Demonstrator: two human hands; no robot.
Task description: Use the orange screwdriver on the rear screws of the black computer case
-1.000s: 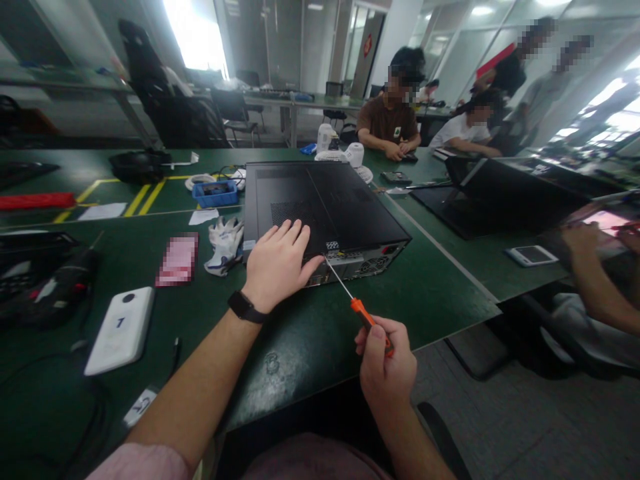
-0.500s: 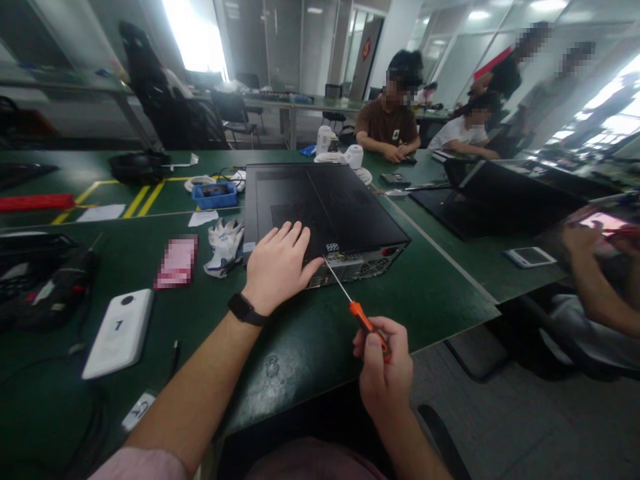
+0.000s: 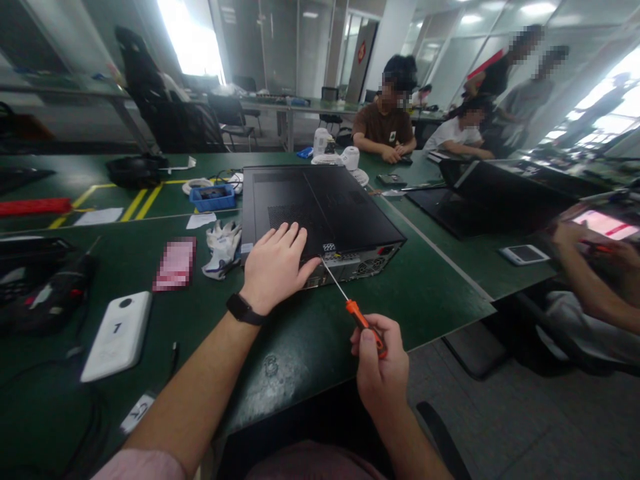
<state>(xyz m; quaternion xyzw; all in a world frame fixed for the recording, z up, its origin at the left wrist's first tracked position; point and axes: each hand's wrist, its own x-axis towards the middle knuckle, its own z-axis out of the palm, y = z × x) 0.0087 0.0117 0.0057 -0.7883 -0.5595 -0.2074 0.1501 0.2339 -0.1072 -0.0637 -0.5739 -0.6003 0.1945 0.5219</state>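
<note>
A black desktop computer case (image 3: pixel 320 200) lies flat on the green table, its rear panel with ports and a fan grille facing me. Spread over the near left corner of its top is my left hand (image 3: pixel 277 267), open, the thumb by the rear edge. My right hand (image 3: pixel 383 357) is closed around the orange and black handle of a screwdriver (image 3: pixel 360 317). The screwdriver's thin shaft slants up and away, and its tip meets the top of the rear panel beside my left thumb. Whatever lies under the tip is too small to make out.
Left of the case lie grey-white work gloves (image 3: pixel 221 247), a blue tray (image 3: pixel 213 198), a pink packet (image 3: pixel 175 263) and a white phone-like device (image 3: pixel 117 337). Black panels (image 3: pixel 450 207) and another phone (image 3: pixel 524 255) sit to the right. Other people are seated around the tables.
The whole view has shifted slightly. My left hand stays on the case, and my right hand keeps its hold on the screwdriver, its tip at the same spot.
</note>
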